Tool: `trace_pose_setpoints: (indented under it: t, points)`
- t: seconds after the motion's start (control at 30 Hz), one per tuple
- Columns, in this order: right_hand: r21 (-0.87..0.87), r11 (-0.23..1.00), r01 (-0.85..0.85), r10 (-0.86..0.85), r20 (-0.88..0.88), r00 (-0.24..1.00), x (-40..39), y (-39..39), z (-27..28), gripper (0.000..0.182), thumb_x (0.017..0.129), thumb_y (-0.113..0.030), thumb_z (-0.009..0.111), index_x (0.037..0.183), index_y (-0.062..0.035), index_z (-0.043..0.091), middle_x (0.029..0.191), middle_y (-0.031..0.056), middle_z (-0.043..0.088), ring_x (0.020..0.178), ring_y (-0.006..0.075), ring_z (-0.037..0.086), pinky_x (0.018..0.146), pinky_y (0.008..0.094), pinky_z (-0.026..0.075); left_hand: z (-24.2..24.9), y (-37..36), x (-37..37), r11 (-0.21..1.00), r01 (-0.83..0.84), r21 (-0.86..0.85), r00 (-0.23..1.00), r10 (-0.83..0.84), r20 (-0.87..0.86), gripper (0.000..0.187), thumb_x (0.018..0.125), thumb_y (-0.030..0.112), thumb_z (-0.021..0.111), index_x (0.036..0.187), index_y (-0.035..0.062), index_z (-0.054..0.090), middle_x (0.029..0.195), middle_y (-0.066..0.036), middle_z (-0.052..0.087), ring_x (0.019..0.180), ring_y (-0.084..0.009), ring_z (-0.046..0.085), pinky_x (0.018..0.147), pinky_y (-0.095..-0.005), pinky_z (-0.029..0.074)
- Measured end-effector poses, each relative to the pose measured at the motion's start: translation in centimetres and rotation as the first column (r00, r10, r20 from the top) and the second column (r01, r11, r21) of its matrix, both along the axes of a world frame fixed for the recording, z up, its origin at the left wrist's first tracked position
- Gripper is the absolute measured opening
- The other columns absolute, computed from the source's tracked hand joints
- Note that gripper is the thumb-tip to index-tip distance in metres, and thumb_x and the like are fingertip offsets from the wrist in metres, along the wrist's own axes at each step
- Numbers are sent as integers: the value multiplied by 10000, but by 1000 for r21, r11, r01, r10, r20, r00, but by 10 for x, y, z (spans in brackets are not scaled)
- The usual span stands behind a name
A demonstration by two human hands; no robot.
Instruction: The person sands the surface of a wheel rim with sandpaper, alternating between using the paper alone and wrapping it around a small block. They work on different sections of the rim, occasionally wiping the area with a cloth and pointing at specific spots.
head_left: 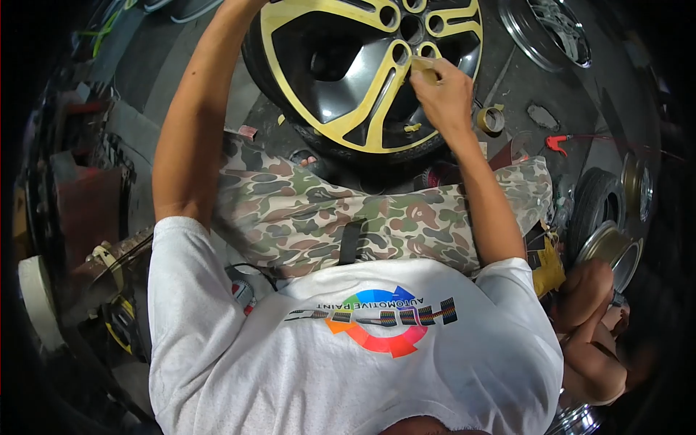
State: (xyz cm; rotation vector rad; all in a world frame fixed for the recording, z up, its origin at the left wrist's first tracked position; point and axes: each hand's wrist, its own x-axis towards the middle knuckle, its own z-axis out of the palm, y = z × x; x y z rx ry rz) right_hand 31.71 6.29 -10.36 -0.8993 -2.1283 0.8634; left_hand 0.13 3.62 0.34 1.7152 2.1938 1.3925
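A black alloy wheel (341, 65) in its tyre stands before my knees, its spokes covered in yellow masking tape (377, 101). My right hand (444, 90) is at a spoke near the hub, fingers pinched on a short piece of yellow tape (423, 67) pressed to the rim. My left arm (192, 123) stretches up along the wheel's left side. Its hand passes beyond the top edge of the picture and is out of view. My camouflage shorts (326, 210) fill the space below the wheel.
A roll of masking tape (491, 119) and a red-handled tool (557, 143) lie on the floor at the right. A bare rim (554, 29) lies top right, a tyre (602, 206) and another rim (616, 250) at the right. Another person's arm (591, 326) is at lower right.
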Motion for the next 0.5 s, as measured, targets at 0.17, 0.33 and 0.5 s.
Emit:
trace_pose_setpoints:
  t: [0.17, 0.33, 0.5]
  points:
    - [-183, 982, 39, -83, -240, 967, -11, 0, -21, 198, 897, -122, 689, 1013, 16, 772, 961, 179, 753, 844, 288, 747, 772, 348, 558, 0, 0, -5, 1000, -13, 6, 999, 13, -47, 364, 990, 204, 611, 1219, -71, 681, 1056, -217, 761, 986, -242, 717, 902, -368, 535]
    - [-5, 998, 61, -61, -197, 979, -25, 13, -12, 178, 893, -131, 704, 998, -10, 781, 954, 169, 751, 823, 292, 744, 786, 341, 555, 2, -2, -1, 1000, 4, -7, 1000, -5, -23, 360, 993, 204, 610, 1213, -73, 681, 1044, -226, 757, 984, -255, 718, 897, -374, 534]
    - [-57, 995, 80, -88, -169, 982, -18, 10, -14, 170, 884, -126, 707, 989, -13, 778, 919, 170, 743, 826, 307, 736, 776, 359, 552, 5, -4, 2, 999, -28, -15, 990, 25, -140, 355, 1000, 195, 600, 1213, -77, 680, 1064, -216, 760, 1008, -254, 717, 909, -369, 532]
